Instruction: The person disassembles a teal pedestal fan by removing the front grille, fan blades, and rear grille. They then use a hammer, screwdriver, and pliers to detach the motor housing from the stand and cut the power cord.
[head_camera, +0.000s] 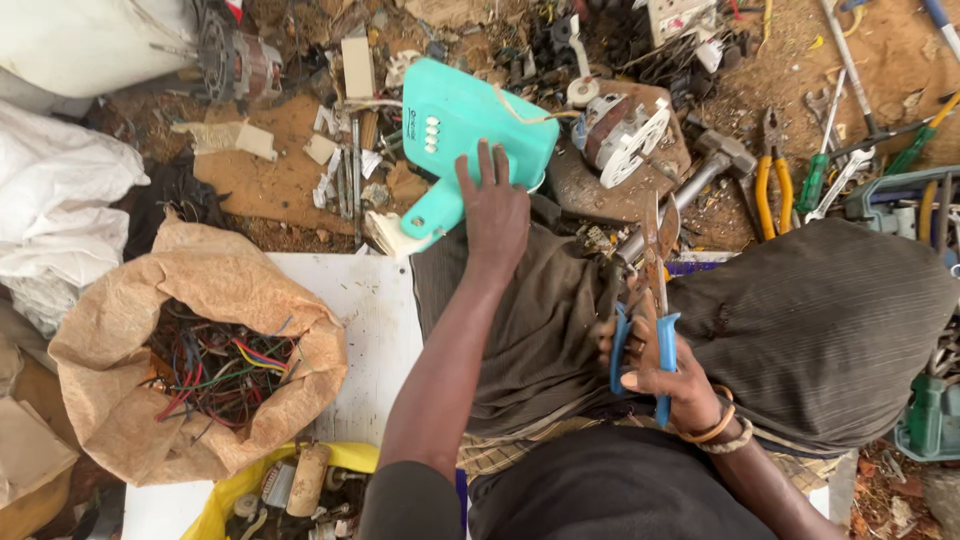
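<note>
Touching turquoise casing under left hand, right hand gripping pliers

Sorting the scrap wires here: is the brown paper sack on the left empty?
No, the brown paper sack stands open and holds a tangle of coloured wires.

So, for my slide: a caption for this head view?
Left hand on turquoise casing; right hand holds blue-handled pliers.

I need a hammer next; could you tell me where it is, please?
The hammer lies on the ground upper right, between the white-ended motor and the yellow-handled pliers.
</note>
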